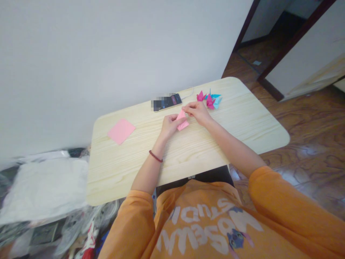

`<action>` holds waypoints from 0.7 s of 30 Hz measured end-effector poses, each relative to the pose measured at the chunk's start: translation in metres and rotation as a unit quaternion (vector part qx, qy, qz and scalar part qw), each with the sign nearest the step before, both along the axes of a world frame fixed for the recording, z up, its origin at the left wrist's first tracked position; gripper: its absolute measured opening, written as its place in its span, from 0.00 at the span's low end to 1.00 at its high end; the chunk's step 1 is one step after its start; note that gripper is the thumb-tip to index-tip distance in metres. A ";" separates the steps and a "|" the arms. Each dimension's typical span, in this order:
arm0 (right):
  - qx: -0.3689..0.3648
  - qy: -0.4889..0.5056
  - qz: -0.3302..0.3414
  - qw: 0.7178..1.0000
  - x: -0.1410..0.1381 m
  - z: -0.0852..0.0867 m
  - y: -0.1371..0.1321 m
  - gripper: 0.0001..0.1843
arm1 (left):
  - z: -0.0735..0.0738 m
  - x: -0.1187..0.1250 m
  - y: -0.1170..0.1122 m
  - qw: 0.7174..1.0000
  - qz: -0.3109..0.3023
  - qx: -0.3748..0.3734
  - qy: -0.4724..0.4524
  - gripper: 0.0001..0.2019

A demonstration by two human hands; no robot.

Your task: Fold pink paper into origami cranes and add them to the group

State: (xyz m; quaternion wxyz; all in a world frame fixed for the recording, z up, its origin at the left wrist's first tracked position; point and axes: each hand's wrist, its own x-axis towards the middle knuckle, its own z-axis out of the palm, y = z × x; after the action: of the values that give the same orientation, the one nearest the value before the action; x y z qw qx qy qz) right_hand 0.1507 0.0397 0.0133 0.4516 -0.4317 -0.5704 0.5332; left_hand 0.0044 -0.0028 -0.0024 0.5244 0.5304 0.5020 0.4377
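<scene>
A small piece of folded pink paper (182,124) lies between my hands above the middle of the wooden table. My left hand (170,125) holds it from the left, with the thumb across its face. At the paper's upper tip, my right hand (197,111) pinches with thumb and forefinger. Creases run down the folded piece, which narrows toward the top. Just beyond my right hand stand magenta paper cranes (209,101) and blue paper cranes (216,99), close together.
A flat pink paper sheet (121,131) lies on the table (113,172) at the left. A phone (172,100) with a white cable rests near the wall. Left of the table, a white padded item (48,187) sits among clutter; a doorway opens at the right.
</scene>
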 end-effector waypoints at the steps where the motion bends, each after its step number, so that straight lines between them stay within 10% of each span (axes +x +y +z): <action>1: 0.009 -0.005 -0.004 1.000 0.000 -0.002 0.001 0.17 | 0.000 0.001 0.000 1.000 0.001 -0.004 -0.001 0.14; 9: 0.115 -0.041 -0.048 0.991 -0.003 -0.014 0.007 0.14 | -0.001 0.001 0.000 0.999 0.015 -0.032 0.003 0.14; 21: -0.010 -0.012 -0.007 1.000 0.000 -0.005 0.002 0.17 | -0.002 0.002 -0.001 0.997 0.000 -0.064 -0.049 0.13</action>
State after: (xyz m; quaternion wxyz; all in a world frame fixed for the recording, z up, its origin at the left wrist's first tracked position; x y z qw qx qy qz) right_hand 0.1507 0.0414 0.0087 0.4438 -0.4464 -0.5680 0.5302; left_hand 0.0067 -0.0037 -0.0048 0.5812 0.4734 0.5031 0.4300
